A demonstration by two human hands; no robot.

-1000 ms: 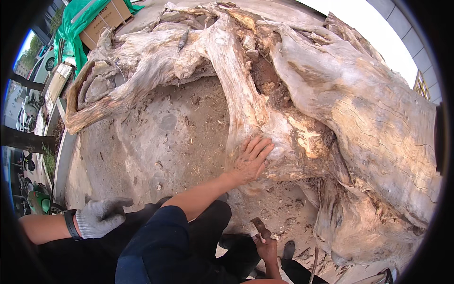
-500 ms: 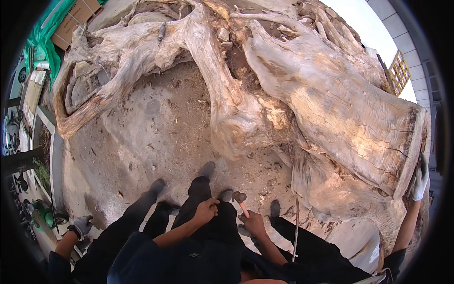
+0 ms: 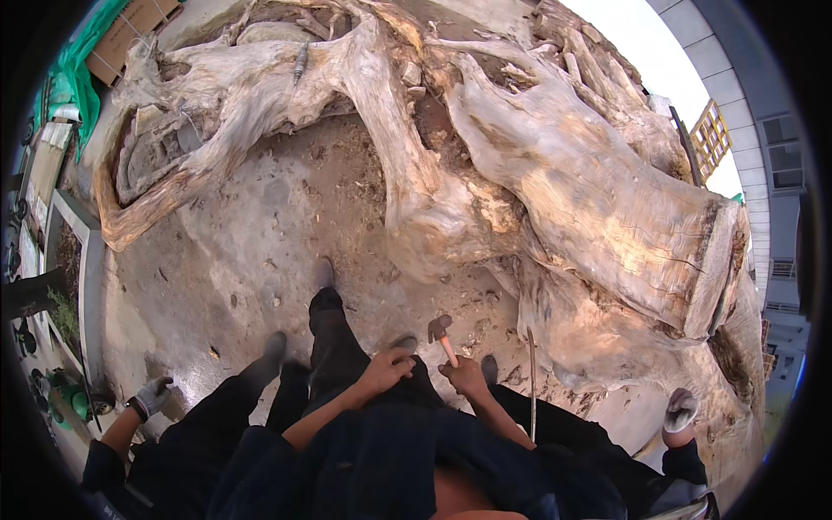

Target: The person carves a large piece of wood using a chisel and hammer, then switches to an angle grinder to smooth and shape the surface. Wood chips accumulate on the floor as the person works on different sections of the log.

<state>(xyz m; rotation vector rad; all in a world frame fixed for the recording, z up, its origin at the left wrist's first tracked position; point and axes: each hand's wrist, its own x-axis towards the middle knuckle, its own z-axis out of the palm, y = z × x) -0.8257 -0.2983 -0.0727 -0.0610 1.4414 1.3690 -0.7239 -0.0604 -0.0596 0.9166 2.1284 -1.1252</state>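
Observation:
My right hand (image 3: pixel 465 378) is closed around the pale orange handle of a hammer (image 3: pixel 440 328); its dark head points up and away from me. Beside it, my left hand (image 3: pixel 387 371) has its fingers curled in a loose pinch. Whatever may lie in them is hidden. Both hands are bare, in front of my dark clothes and over the ground. Beyond them lies a huge pale tree stump (image 3: pixel 598 191) with thick spreading roots (image 3: pixel 394 147), its bark stripped off. Neither my hands nor the hammer touches the wood.
People in dark clothes stand close on both sides. A gloved hand (image 3: pixel 154 396) shows at left, another gloved hand (image 3: pixel 681 409) at right near the stump. A thin rod (image 3: pixel 532 386) stands right of me. A dark slender tool (image 3: pixel 301 62) rests on a root. Wood chips litter the ground.
The hammer has come up a little, its head farther from me. At right, the co-worker's gloved hand has left the trunk's cut end and moved nearer. The view has shifted slightly.

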